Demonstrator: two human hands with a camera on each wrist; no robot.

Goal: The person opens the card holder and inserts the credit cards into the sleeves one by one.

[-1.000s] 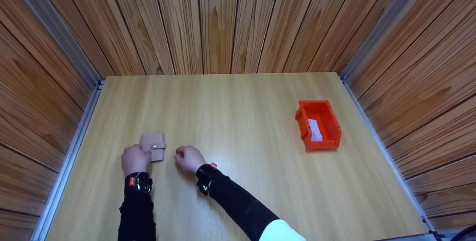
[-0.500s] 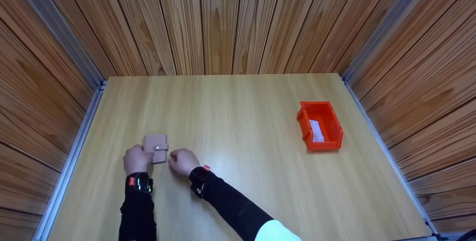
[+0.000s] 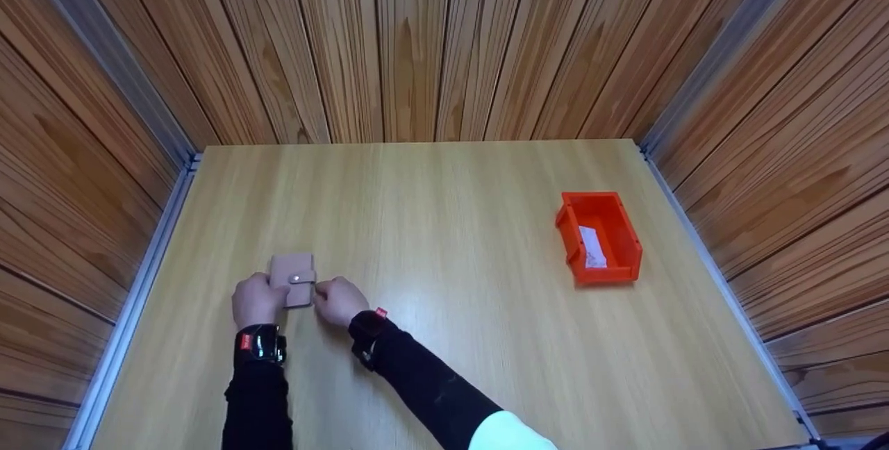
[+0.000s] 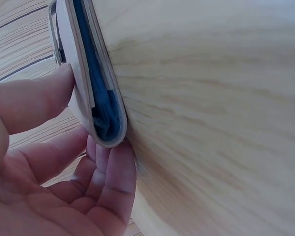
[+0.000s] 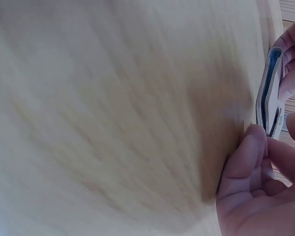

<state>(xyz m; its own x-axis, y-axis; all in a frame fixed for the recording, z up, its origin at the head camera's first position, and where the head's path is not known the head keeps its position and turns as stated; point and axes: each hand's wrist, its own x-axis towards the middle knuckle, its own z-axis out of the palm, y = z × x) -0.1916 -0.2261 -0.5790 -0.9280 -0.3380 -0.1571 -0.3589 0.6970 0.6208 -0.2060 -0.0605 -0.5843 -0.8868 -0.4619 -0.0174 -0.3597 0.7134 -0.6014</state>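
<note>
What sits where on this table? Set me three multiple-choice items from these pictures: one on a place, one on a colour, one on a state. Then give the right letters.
1. Where is the small pink snap-strap wallet?
A. inside the bin
B. on the light wooden table, between both hands
C. against the back wall

2. What colour is the small open plastic bin?
A. orange-red
B. blue
C. green

3. How is the wallet's snap strap?
A. torn off
B. hanging open
C. fastened across the cover

Answers:
1 B: the left hand holds one side and the right hand touches the other.
2 A: it is orange-red, with a white slip inside.
3 C: the head view shows the strap lying across the cover with its stud.
</note>
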